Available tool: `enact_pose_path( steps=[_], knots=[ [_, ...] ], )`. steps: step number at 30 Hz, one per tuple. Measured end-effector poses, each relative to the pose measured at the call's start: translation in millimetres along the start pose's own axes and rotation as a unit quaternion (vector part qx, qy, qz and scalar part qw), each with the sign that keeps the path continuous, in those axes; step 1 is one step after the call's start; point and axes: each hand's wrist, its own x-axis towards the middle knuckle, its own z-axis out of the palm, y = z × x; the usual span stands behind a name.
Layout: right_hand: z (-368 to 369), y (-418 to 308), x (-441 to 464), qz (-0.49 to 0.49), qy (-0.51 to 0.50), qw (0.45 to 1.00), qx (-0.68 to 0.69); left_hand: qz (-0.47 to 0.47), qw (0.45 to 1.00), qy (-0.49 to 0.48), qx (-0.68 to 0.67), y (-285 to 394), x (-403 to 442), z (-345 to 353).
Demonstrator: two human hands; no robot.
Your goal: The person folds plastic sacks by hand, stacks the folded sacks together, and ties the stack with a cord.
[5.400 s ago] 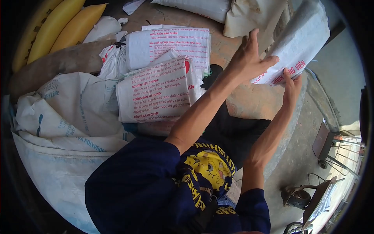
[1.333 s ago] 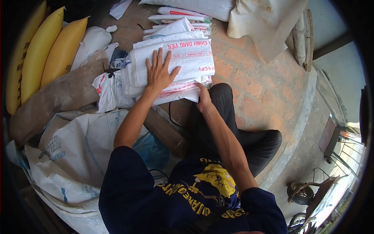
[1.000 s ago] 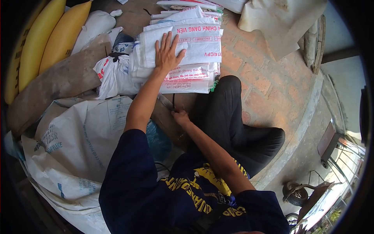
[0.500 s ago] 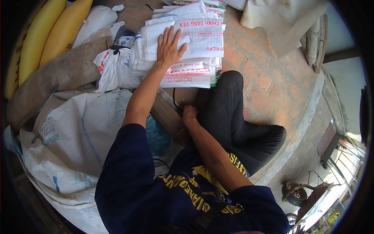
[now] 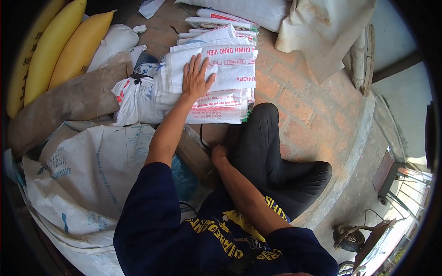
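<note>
My left hand (image 5: 197, 79) lies flat, fingers spread, on a stack of folded white woven sacks (image 5: 232, 76) with red print. Low beside my bent leg, my right hand (image 5: 219, 155) is closed. A thin black cord (image 5: 201, 136) comes out from below the stack and runs to that hand; the fingertips are turned away from view. At the stack's left side sits a bunched white plastic bag (image 5: 133, 99) with a dark tie.
A large open white sack (image 5: 87, 170) spreads at the left, beside a wooden plank (image 5: 69, 99) and a wooden block (image 5: 195, 154). Yellow filled bags (image 5: 80, 50) lie upper left. Beige sheeting (image 5: 317, 37) hangs over the brick floor (image 5: 299, 101); a wheel (image 5: 348, 238) is lower right.
The view has tilted up a little, so the scene sits lower and more of the far floor shows. Both hands keep their places, the left on the sacks, the right at the cord.
</note>
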Motion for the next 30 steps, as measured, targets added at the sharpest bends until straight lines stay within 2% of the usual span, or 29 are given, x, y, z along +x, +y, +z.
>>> enact_pose_path(
  steps=[4, 11, 13, 15, 16, 17, 18, 19, 20, 23, 25, 26, 27, 28, 30],
  knots=[
    [1.6, 2.4, 4.8, -0.033, -0.004, 0.999, 0.026, -0.001, 1.0, 0.0, -0.003, -0.9, 0.8, -0.4],
    [12.1, 0.0, 9.0, -0.031, 0.003, 0.999, 0.01, 0.001, 1.0, -0.001, -0.003, -0.6, 1.4, -3.2],
    [10.0, -8.2, 2.3, 0.038, 0.166, 0.981, 0.093, -0.005, 1.0, -0.006, -0.006, 0.4, 0.2, -2.5],
    [-15.9, -5.2, 3.8, 0.006, 0.149, 0.965, 0.213, -0.005, 1.0, -0.005, -0.004, -0.4, -0.5, -0.6],
    [-5.1, 2.3, 30.7, -0.084, 0.163, 0.96, 0.212, -0.006, 1.0, -0.004, -0.001, -0.7, -0.7, 0.6],
    [-50.3, 6.5, 13.3, 0.044, -0.009, 0.822, 0.568, -0.005, 1.0, -0.001, -0.001, -0.6, -1.2, 1.1],
    [-100.0, 12.6, -9.5, 0.164, -0.177, 0.524, 0.817, -0.005, 1.0, -0.002, -0.005, -0.5, -1.3, 1.1],
    [-106.9, 26.6, -4.3, 0.084, -0.233, 0.373, 0.894, -0.004, 1.0, -0.001, -0.008, -0.2, -1.3, 0.1],
    [-122.4, 36.0, -6.2, 0.047, -0.218, 0.325, 0.919, -0.005, 1.0, -0.007, -0.007, -0.3, -0.8, -0.4],
    [-180.2, 61.6, -27.1, 0.003, -0.139, 0.347, 0.927, -0.008, 1.0, -0.01, -0.007, -2.1, -2.6, 3.5],
    [-205.9, 88.7, -28.6, -0.042, -0.132, 0.321, 0.937, -0.006, 1.0, -0.007, -0.01, -3.0, -3.0, 5.9],
    [-225.4, 96.7, -38.6, -0.026, -0.073, 0.345, 0.935, -0.005, 1.0, -0.009, -0.009, -3.8, -4.1, 8.3],
    [-233.0, 111.0, -39.5, -0.069, -0.041, 0.376, 0.923, -0.012, 1.0, -0.025, -0.002, -6.0, -5.0, 13.9],
    [-247.4, 118.1, -48.0, -0.033, -0.007, 0.403, 0.915, -0.009, 1.0, -0.02, -0.005, -8.1, -5.7, 21.8],
    [-254.8, 138.2, -53.0, -0.043, -0.021, 0.413, 0.909, -0.043, 0.996, -0.071, 0.025, -8.9, -2.5, 32.3]
  ],
)
